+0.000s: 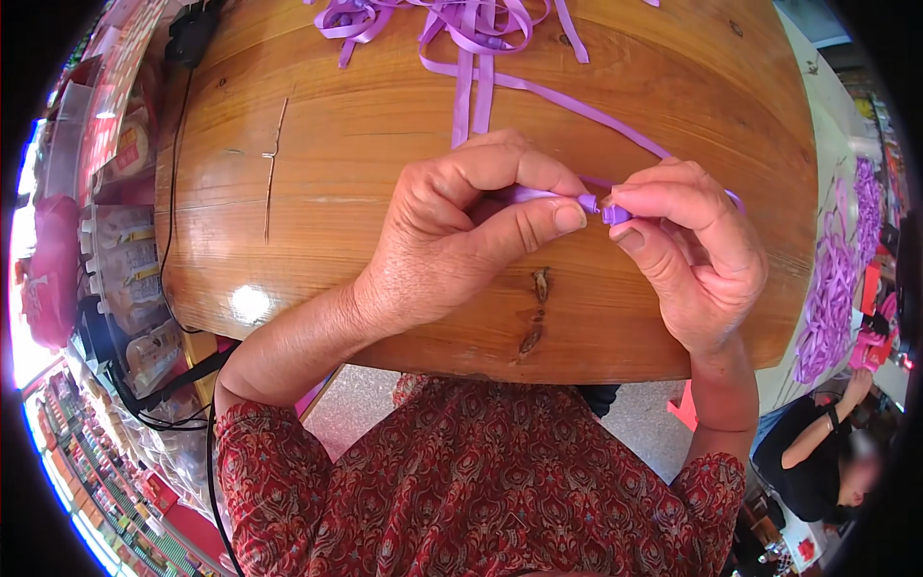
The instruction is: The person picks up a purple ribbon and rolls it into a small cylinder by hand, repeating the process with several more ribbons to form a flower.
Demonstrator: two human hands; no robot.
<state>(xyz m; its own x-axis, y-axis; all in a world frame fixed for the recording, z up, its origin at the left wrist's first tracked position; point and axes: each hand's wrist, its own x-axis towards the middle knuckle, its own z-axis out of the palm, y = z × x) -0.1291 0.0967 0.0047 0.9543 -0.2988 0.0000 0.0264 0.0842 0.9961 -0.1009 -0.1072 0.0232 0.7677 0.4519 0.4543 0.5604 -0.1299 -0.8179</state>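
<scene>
Over the wooden table [365, 125], both my hands are closed in a pinch, their fingertips nearly meeting. My left hand [442, 236] grips the end of a flat purple lanyard ribbon [536, 194] between thumb and forefinger, its tip poking out past them. Between the thumb and fingers of my right hand [700, 255] is a small purple plastic clasp [616, 215], facing that tip. Whether the two parts touch is too small to tell. A purple strap [586, 112] runs from behind my right hand to a heap of purple ribbons [476, 34] at the far edge.
A thin twisted wire [270, 173] lies on the table's left part. A black cable [176, 183] runs down the left edge beside plastic packages [127, 252]. At the right, more purple ribbons [829, 298] lie on a pale table, where another person [812, 462] sits.
</scene>
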